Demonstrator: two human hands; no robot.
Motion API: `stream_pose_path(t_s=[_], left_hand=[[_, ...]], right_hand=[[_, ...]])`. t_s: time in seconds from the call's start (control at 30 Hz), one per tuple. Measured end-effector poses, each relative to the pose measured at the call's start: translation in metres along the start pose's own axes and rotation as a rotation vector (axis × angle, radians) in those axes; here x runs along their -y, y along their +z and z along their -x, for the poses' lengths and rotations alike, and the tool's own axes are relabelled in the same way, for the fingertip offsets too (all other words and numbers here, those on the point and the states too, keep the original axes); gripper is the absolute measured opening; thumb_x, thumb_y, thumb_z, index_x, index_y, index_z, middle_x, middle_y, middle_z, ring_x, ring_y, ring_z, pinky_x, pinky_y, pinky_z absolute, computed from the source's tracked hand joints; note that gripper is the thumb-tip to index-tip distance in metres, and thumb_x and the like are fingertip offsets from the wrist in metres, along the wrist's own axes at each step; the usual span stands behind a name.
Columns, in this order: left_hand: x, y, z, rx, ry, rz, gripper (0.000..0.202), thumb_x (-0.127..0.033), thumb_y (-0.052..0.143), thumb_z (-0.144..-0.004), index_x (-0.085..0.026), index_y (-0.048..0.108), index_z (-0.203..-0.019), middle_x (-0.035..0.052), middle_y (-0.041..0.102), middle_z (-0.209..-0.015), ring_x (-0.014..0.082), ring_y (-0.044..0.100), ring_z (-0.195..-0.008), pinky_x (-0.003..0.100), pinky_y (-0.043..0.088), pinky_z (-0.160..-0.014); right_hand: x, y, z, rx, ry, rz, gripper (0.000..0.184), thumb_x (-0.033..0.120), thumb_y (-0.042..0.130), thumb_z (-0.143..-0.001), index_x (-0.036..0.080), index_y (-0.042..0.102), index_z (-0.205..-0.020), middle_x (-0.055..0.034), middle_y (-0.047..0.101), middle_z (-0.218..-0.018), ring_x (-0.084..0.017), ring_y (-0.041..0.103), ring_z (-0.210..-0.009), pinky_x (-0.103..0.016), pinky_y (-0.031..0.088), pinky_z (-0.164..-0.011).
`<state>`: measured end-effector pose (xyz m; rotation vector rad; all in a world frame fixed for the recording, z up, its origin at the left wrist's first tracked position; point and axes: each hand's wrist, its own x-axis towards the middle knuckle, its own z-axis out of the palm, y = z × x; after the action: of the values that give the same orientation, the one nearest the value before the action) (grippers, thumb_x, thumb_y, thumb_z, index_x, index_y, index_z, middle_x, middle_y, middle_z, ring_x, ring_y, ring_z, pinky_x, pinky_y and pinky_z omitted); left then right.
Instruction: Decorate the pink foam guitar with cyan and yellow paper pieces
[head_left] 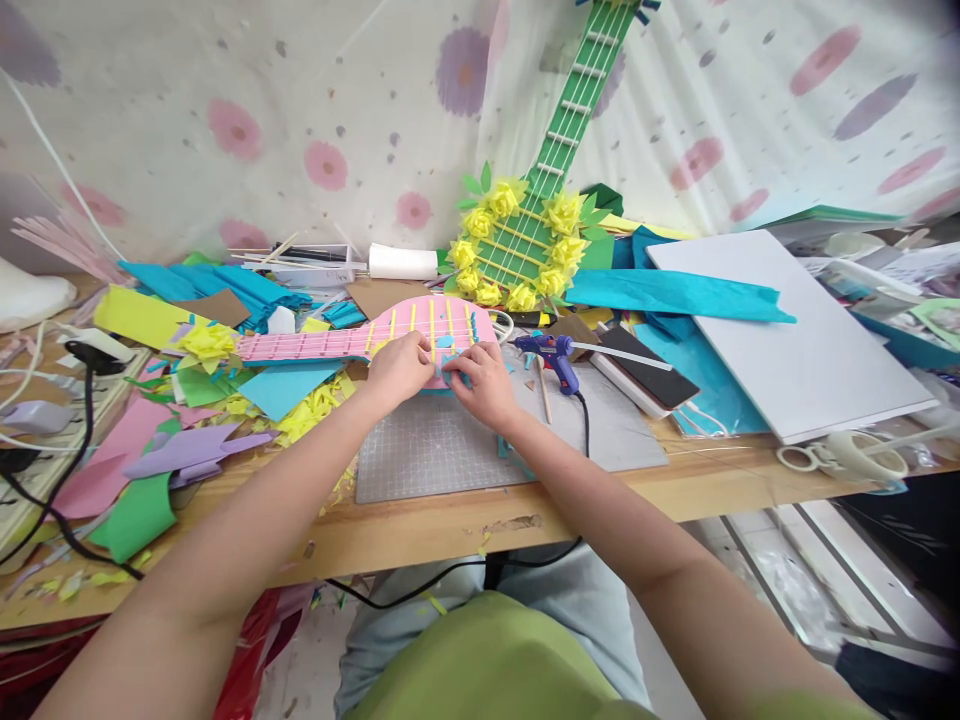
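Note:
A pink paper guitar [315, 345] with yellow strips on its body and a blue edge lies flat on a grey cutting mat [442, 450]. Over the guitar's body, my left hand [405, 365] is closed, its fingertips pinched together by the strips; what they hold is hidden. My right hand [484, 380] is closed on a small blue paper piece [450, 368] at the near side of the body. Another light blue scrap [445, 342] rests on the pink surface between the hands. A yellow paper flower [208, 343] sits at the neck's left end.
A green paper guitar [517, 250] ringed with yellow flowers leans on the back curtain. To the right lie a purple glue gun [551, 352] with its cord, a black-topped box [645, 370], a white board [795, 330] and scissors [814, 457]. Coloured paper scraps [180, 450] cover the left.

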<state>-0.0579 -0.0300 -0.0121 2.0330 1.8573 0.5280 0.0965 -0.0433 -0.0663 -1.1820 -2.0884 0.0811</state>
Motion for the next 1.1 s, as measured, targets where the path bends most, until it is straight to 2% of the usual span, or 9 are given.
stream_pose_path(t_s=[0.17, 0.4, 0.6, 0.83, 1.1], left_hand=[[-0.003, 0.001, 0.0, 0.018, -0.015, -0.012, 0.023, -0.016, 0.053, -0.067, -0.02, 0.058, -0.089, 0.0064, 0.069, -0.085, 0.0254, 0.063, -0.085, 0.034, 0.045, -0.075], [-0.001, 0.005, 0.0, 0.014, -0.019, 0.015, 0.022, -0.019, 0.056, -0.067, -0.02, 0.059, -0.089, 0.0079, 0.069, -0.088, 0.0263, 0.063, -0.087, 0.035, 0.045, -0.076], [-0.001, 0.004, -0.002, 0.028, -0.022, 0.024, 0.023, -0.025, 0.063, -0.067, -0.019, 0.06, -0.089, 0.0094, 0.068, -0.101, 0.0273, 0.063, -0.091, 0.034, 0.046, -0.076], [-0.004, -0.002, -0.002, 0.037, -0.037, -0.02, 0.022, -0.03, 0.047, -0.082, -0.018, 0.062, -0.093, 0.0086, 0.07, -0.091, 0.0245, 0.064, -0.089, 0.034, 0.045, -0.079], [-0.01, -0.011, -0.001, 0.024, -0.049, -0.079, 0.027, -0.025, 0.042, -0.083, -0.018, 0.06, -0.101, 0.0075, 0.071, -0.094, 0.0227, 0.062, -0.096, 0.031, 0.044, -0.081]], right_hand=[[-0.001, 0.001, 0.0, -0.034, -0.022, -0.003, 0.021, 0.018, 0.05, -0.082, 0.024, 0.069, -0.084, -0.0069, 0.059, -0.082, -0.024, 0.046, -0.092, -0.041, 0.043, -0.085], [0.0, 0.0, -0.001, -0.011, -0.009, 0.0, 0.021, 0.017, 0.049, -0.082, 0.022, 0.069, -0.084, -0.0078, 0.058, -0.083, -0.024, 0.045, -0.093, -0.041, 0.042, -0.086], [-0.001, 0.001, -0.001, -0.014, -0.017, 0.011, 0.021, 0.017, 0.049, -0.082, 0.022, 0.069, -0.084, -0.0072, 0.057, -0.082, -0.023, 0.045, -0.092, -0.039, 0.042, -0.086], [-0.001, 0.001, -0.002, -0.035, -0.042, 0.0, 0.019, 0.016, 0.05, -0.082, 0.02, 0.068, -0.085, -0.0075, 0.059, -0.083, -0.022, 0.046, -0.092, -0.038, 0.041, -0.087], [-0.001, -0.011, -0.002, -0.085, -0.053, -0.012, 0.017, 0.017, 0.05, -0.081, 0.021, 0.066, -0.084, -0.006, 0.061, -0.081, -0.022, 0.048, -0.091, -0.038, 0.042, -0.085]])
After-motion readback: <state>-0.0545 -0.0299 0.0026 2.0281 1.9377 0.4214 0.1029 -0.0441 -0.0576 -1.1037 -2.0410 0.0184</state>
